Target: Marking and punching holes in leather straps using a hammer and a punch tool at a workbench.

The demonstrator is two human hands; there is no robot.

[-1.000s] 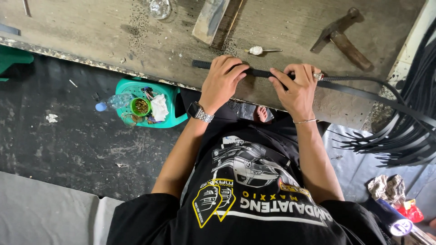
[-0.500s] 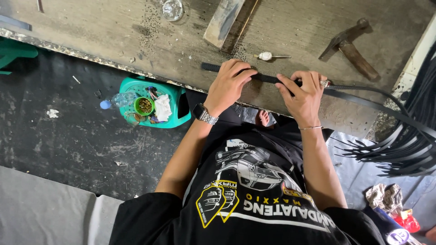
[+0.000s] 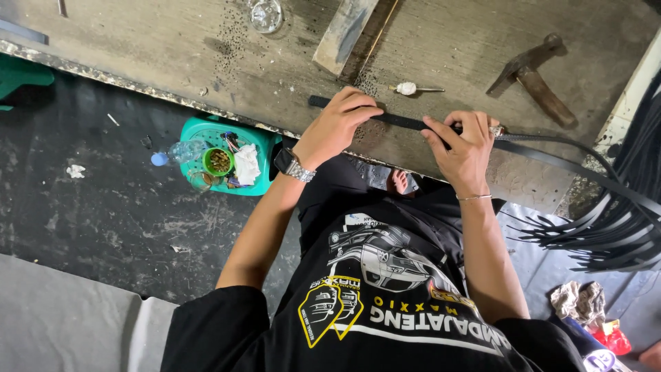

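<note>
Still, both hands (image 3: 337,124) pressing black strap (image 3: 403,122).

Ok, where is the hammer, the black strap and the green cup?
hammer (image 3: 544,93), head view, on its wooden handle.
black strap (image 3: 403,122), head view, on the stretch between both hands.
green cup (image 3: 218,161), head view, on its rim.

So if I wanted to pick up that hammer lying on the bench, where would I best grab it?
Probably by the wooden handle of the hammer, coming from above. It lies flat on the bench, handle end pointing toward the near edge, with bare wood around it, apart from both hands and the strap.
</note>
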